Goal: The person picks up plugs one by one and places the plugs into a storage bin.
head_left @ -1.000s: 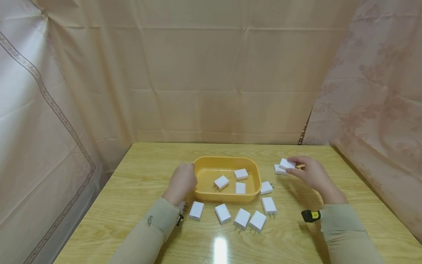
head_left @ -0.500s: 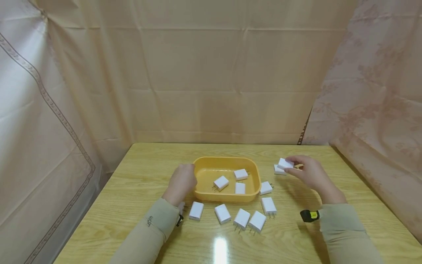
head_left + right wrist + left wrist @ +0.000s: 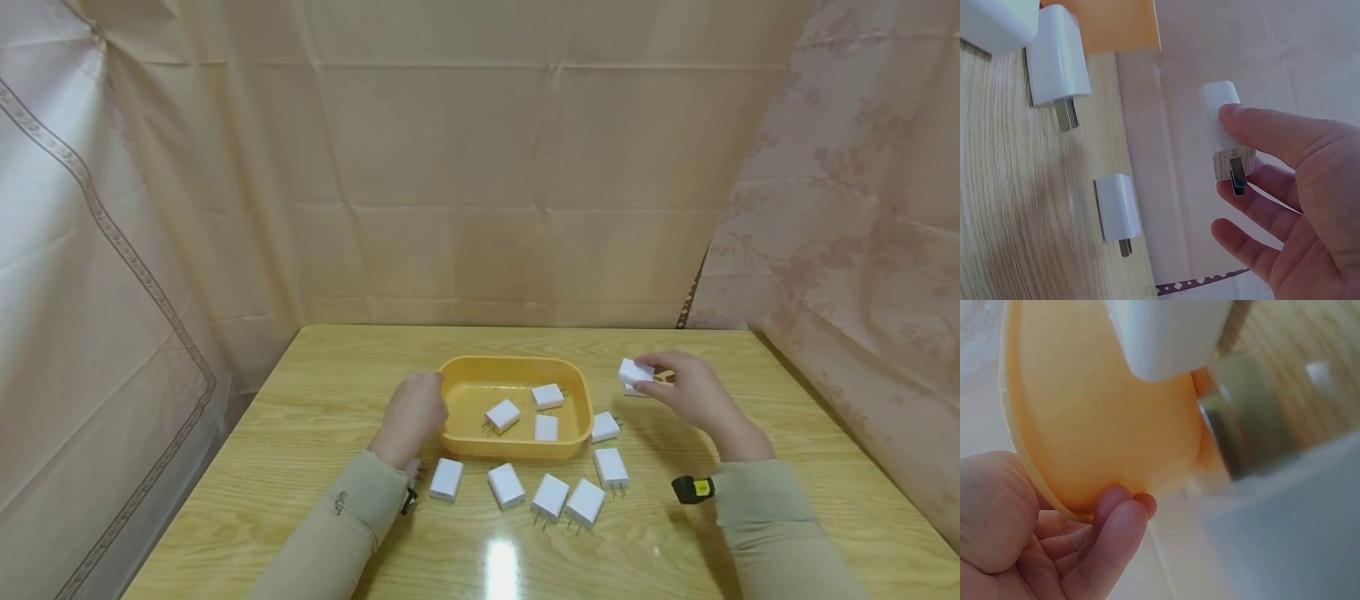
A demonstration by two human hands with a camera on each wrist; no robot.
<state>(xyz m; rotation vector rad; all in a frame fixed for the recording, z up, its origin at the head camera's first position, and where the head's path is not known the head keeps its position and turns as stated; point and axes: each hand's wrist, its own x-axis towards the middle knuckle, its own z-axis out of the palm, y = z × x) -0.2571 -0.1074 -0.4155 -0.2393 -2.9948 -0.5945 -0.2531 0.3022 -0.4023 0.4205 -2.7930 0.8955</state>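
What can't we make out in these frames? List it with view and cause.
Right wrist view: label print on the held charger, too small to read.
Head view: charger lying beyond the held one, mostly hidden by it.
Head view: charger by the left wrist, partly hidden by the left sleeve.
Left wrist view: close white charger, cut off by the top edge.

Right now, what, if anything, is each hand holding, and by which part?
Right hand: a white charger, pinched by its body, prongs free. Left hand: the yellow tray, gripped by the rim at its left end.
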